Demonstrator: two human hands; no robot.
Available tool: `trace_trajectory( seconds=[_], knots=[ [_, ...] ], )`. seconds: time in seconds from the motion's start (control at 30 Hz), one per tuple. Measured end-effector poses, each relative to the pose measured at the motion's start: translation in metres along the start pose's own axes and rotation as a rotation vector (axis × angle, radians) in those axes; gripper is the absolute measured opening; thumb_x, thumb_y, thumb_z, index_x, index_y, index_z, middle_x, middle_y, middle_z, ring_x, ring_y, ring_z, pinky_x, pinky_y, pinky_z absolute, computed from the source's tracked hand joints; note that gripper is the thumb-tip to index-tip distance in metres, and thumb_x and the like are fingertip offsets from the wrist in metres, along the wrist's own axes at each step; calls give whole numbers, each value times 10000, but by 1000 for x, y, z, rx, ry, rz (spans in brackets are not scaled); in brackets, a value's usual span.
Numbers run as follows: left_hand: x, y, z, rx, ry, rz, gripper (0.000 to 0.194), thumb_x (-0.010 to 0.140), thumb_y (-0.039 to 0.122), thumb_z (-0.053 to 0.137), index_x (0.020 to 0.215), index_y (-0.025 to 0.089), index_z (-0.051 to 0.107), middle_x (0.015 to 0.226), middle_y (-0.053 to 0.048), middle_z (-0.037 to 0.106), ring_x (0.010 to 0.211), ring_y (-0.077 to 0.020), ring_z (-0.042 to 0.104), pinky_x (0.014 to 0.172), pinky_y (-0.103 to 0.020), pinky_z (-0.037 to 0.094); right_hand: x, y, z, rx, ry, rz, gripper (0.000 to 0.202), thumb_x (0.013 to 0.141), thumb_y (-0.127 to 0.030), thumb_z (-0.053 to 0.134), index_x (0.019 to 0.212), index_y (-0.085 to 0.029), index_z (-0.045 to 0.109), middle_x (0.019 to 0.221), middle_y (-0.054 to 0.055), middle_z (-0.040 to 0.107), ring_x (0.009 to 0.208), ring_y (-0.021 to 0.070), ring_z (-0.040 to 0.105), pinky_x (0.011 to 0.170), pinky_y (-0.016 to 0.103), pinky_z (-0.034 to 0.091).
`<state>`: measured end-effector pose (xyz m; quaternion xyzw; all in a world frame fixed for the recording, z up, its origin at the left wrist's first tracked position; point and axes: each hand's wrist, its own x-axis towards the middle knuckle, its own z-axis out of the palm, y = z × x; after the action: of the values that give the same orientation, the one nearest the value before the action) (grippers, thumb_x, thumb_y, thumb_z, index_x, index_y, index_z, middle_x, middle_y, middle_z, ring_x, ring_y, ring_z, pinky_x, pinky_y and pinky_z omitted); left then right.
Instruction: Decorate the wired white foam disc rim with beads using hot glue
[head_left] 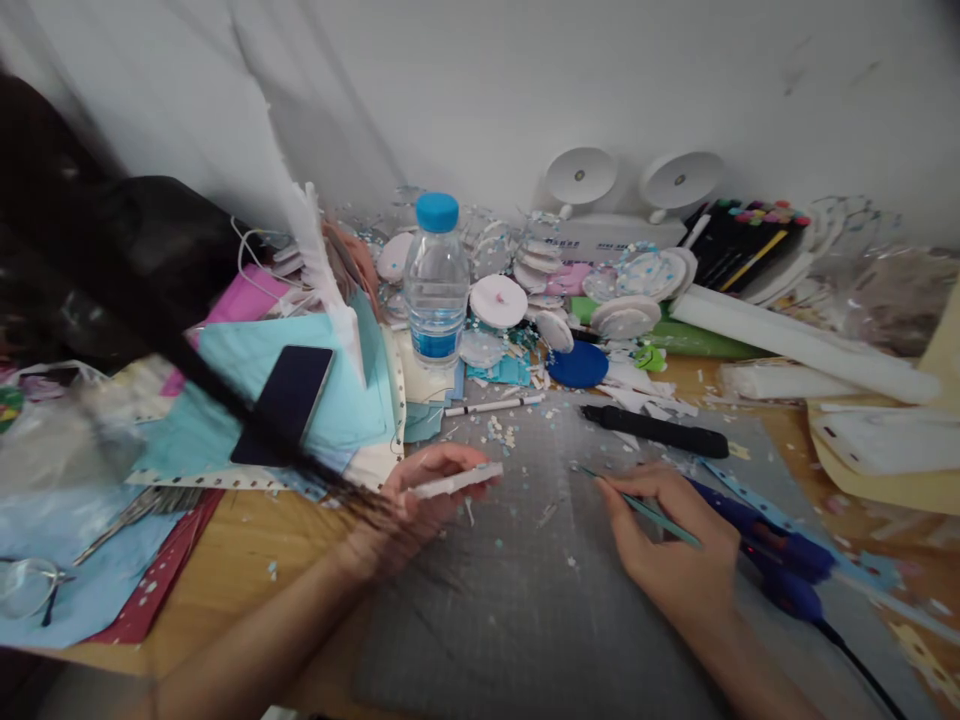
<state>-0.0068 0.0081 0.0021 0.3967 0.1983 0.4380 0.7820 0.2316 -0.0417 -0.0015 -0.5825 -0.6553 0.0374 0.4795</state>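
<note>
My left hand (420, 500) is closed around a flat white piece (459, 481), seen nearly edge-on, with its far end jutting past the fingertips. My right hand (675, 535) pinches a thin teal pointed tool (651, 514); I cannot tell whether it is a pair of tweezers. The tool's tip points left, apart from the white piece. Both hands are over a grey cutting mat (540, 620) strewn with tiny white and blue confetti bits (501, 435). Beside my right hand lies a blue hot glue gun (780, 545). Dark blurred strands cross the view at left.
A water bottle (436, 290) stands behind the mat among many white discs (499, 300). A black pen-shaped cutter (656, 430) lies at the mat's back. Leftward, a phone (289, 400) rests on light-blue sheets (360, 400). White rolls (810, 345) and markers (742, 245) are at right.
</note>
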Motion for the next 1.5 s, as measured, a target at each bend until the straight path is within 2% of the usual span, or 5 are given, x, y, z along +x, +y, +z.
trace_trajectory(
  seconds=[0.3, 0.57, 1.07, 1.3, 1.5],
  knots=[
    [-5, 5, 1, 533, -144, 47, 708, 574, 257, 819, 1224, 219, 542, 1178, -109, 591, 1085, -287, 550, 947, -399, 406, -7, -9, -6, -49, 34, -162, 235, 726, -56, 655, 855, -250, 623, 796, 36, 690, 673, 193, 647, 589, 336, 506],
    [-2, 7, 2, 1174, -390, 159, 764, 660, 306, 737, 1349, 216, 419, 1259, -138, 565, 1171, -331, 497, 1004, -476, 375, -3, 1, 2, -73, -53, -67, 157, 775, -79, 619, 777, -232, 583, 722, 17, 634, 684, 169, 610, 651, 321, 487],
    [3, 6, 2, 1219, -612, 114, 1075, 486, 576, 795, 1394, 214, 348, 1324, -163, 522, 1229, -382, 441, 1093, -549, 173, -4, -8, 1, 117, 3, 14, 151, 757, -80, 659, 789, -221, 615, 741, 22, 648, 696, 168, 609, 627, 311, 490],
    [-5, 8, 11, 968, -207, 128, 370, 914, 449, 456, 1152, 192, 574, 1139, -114, 608, 1113, -249, 517, 996, -436, 373, -14, -18, 2, 293, -4, -88, 262, 714, 9, 648, 858, -209, 630, 765, 37, 674, 709, 177, 629, 598, 315, 510],
    [-5, -4, 17, 922, -47, 125, 150, 863, 225, 579, 947, 123, 649, 947, -111, 644, 964, -211, 582, 899, -380, 443, -20, -27, 2, 392, -112, -131, 292, 716, 27, 623, 906, -195, 623, 832, 47, 676, 726, 176, 649, 619, 327, 544]
  ],
)
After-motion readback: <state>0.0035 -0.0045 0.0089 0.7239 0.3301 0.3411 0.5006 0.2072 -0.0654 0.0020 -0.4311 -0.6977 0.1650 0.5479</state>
